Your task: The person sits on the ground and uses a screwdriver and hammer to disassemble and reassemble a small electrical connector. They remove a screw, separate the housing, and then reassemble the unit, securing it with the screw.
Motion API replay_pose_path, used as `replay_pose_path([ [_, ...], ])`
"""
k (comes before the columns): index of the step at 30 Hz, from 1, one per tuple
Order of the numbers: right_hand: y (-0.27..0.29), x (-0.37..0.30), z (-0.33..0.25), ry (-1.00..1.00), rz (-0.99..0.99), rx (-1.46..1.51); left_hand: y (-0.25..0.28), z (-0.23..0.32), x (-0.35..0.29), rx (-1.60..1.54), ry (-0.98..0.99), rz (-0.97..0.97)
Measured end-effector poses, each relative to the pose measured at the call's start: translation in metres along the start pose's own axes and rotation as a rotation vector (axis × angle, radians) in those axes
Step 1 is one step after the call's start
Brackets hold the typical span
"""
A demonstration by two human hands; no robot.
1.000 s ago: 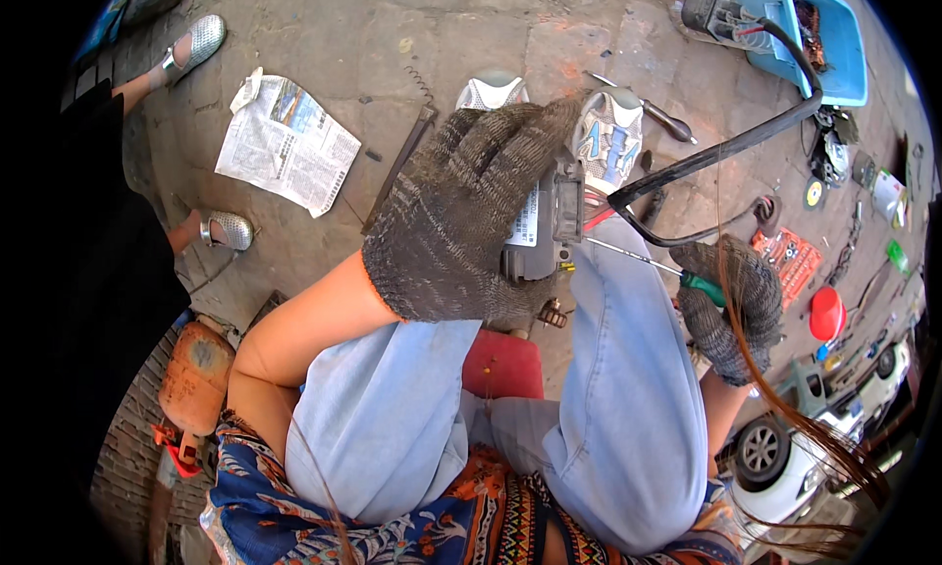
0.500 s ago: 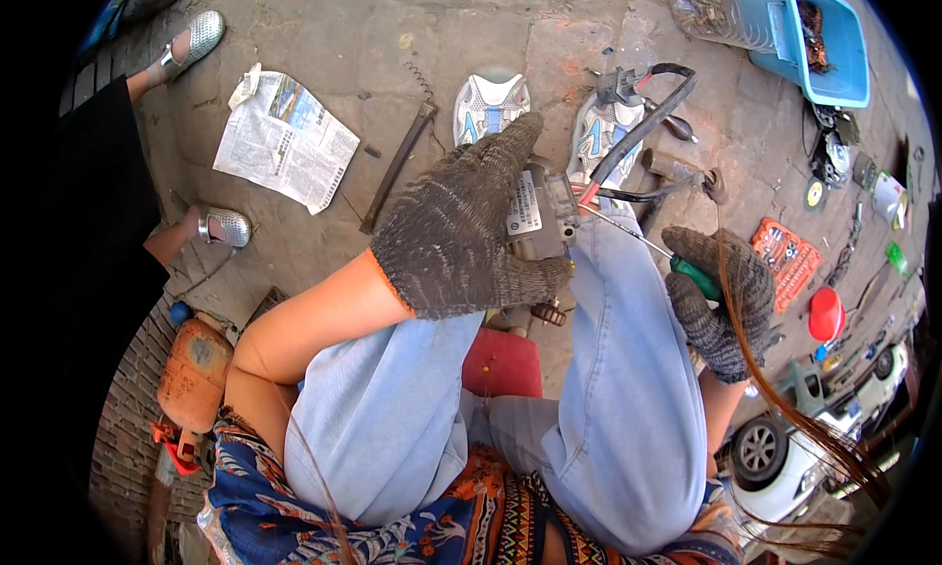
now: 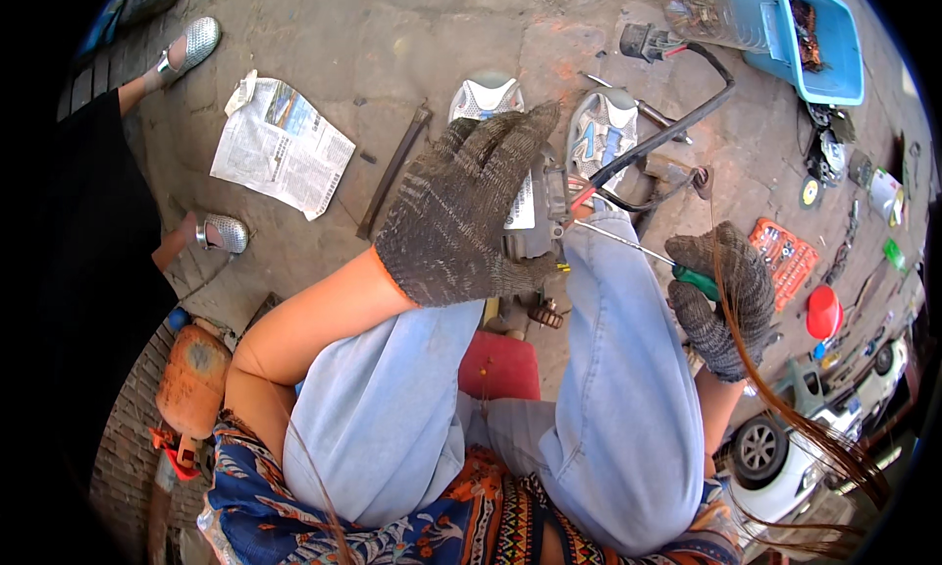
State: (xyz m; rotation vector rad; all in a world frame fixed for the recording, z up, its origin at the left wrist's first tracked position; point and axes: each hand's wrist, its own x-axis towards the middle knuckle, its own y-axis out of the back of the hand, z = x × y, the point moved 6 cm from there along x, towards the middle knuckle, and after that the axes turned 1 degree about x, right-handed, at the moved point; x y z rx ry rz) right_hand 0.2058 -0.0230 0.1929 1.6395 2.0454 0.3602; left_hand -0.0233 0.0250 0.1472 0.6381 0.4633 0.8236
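Note:
My left hand, in a dark knitted work glove, grips a grey metal part held above my knees; a black cable runs from it up to a black connector on the ground. My right hand, also gloved, holds a green-handled screwdriver. Its thin shaft points left, with the tip at the part. I sit with both knees in light blue jeans, my sneakers on the paved ground.
A newspaper and a metal bar lie on the ground at left. Another person's legs in silver shoes stand far left. A blue bin, an orange socket set, a red cap and small parts lie at right.
The black cable has swung from lying across my right side up toward the top. My left hand moved down and turned the part; the screwdriver tip stays at it.

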Motion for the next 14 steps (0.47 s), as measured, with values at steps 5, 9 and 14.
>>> replay_pose_path([
  [5,-0.006,-0.011,0.025,-0.391,0.253,0.352,0.005,0.008,0.003,0.131,-0.177,0.1],
  [9,-0.021,0.001,0.024,-0.436,0.245,0.639,0.003,0.011,0.003,0.166,-0.191,0.095],
  [14,-0.031,0.0,0.038,-0.499,0.282,0.863,-0.001,0.014,0.001,0.136,-0.243,0.118],
])
